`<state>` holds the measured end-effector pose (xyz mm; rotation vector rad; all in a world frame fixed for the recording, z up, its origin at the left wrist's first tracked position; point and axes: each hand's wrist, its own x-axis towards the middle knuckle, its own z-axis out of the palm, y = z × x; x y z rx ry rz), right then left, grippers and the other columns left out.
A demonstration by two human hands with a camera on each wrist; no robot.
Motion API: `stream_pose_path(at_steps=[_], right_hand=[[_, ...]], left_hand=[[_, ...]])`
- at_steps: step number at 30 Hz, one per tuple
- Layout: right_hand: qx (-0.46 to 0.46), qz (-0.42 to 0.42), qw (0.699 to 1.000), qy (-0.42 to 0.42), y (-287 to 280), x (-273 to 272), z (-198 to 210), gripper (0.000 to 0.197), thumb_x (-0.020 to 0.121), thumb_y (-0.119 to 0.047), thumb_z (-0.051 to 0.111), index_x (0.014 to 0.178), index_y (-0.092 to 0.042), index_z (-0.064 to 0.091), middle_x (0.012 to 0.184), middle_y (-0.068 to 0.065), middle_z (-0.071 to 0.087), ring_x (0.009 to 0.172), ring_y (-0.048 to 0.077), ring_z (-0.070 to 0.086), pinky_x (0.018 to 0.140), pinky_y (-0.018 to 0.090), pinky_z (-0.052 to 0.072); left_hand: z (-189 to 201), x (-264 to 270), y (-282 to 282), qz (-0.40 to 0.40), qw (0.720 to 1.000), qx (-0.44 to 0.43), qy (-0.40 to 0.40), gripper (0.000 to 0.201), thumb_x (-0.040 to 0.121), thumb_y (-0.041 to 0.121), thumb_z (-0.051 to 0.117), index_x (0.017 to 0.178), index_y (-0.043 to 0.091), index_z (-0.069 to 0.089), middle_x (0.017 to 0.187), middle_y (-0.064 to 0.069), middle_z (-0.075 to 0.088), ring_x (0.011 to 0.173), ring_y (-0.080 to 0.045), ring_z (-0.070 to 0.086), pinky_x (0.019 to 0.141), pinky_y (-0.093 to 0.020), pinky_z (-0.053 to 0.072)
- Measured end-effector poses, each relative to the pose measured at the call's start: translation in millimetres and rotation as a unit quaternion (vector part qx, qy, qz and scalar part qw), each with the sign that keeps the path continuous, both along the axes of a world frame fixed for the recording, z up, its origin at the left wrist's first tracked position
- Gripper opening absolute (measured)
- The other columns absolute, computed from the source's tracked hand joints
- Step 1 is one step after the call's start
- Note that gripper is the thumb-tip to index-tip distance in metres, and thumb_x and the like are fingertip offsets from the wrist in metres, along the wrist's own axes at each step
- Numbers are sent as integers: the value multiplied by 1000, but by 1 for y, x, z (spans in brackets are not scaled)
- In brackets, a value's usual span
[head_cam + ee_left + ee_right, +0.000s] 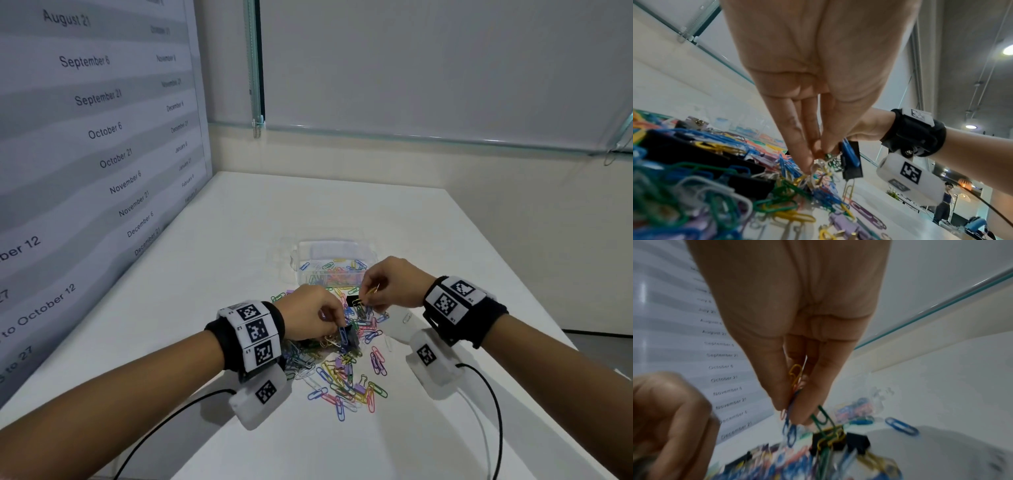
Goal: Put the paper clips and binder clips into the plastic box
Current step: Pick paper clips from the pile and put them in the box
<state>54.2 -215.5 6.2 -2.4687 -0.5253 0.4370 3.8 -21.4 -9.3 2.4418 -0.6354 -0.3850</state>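
Observation:
A heap of coloured paper clips (346, 370) with black binder clips among them lies on the white table (445, 253). Just behind it stands the clear plastic box (335, 247), with several clips inside. My left hand (337, 324) pinches a black binder clip (350, 339) that has a blue paper clip hooked on it. In the left wrist view, that binder clip (851, 162) hangs beside my left hand (819, 156). My right hand (371, 295) pinches a small bunch of paper clips (795, 386), and a black binder clip (835, 442) tangled with them sits right below.
A wall panel printed with dates (96, 137) runs along the table's left edge. Cables (493, 411) trail from both wrist cameras toward the near edge. Bare table surface lies to the right of the heap and behind the box. A stray blue clip (901, 426) lies apart.

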Motion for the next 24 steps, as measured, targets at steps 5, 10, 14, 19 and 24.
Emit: stream_pose_path(at_steps=[5,10,14,19,24], right_hand=[[39,-22,999,-7,3,16,11,10,80,-9,71,74,-15,67,65,0,66,49,4,65,55,16,53],[89,-58,993,-53,11,39,21,14,78,-4,71,71,-15,68,65,2,67,53,8,65,60,18,57],[82,-90,987,-105,23,55,22,13,79,-1,67,79,-13,71,71,-1,66,56,0,63,66,14,51],[8,-84,990,-114,27,59,11,15,82,-9,63,92,-17,72,93,-2,65,84,11,59,80,22,41],[-2,-65,990,-123,15,47,11,14,83,-8,61,86,-19,69,86,-4,64,70,7,60,75,23,44]], left_hand=[[-2,1,2,0,1000,8,-2,8,79,5,64,85,9,69,79,4,62,61,4,52,53,1,39],[-5,2,2,-7,1000,7,9,6,78,6,66,82,9,69,67,16,56,60,4,52,50,2,38],[-6,1,1,7,1000,-18,0,15,83,5,54,89,11,67,69,15,54,56,2,49,53,-3,38],[-2,3,-1,14,997,-67,26,28,97,8,40,113,14,62,85,8,46,74,-20,61,76,-34,56],[1,9,0,23,996,-81,22,37,95,-1,32,119,9,58,85,-6,47,76,-23,55,80,-47,55]])
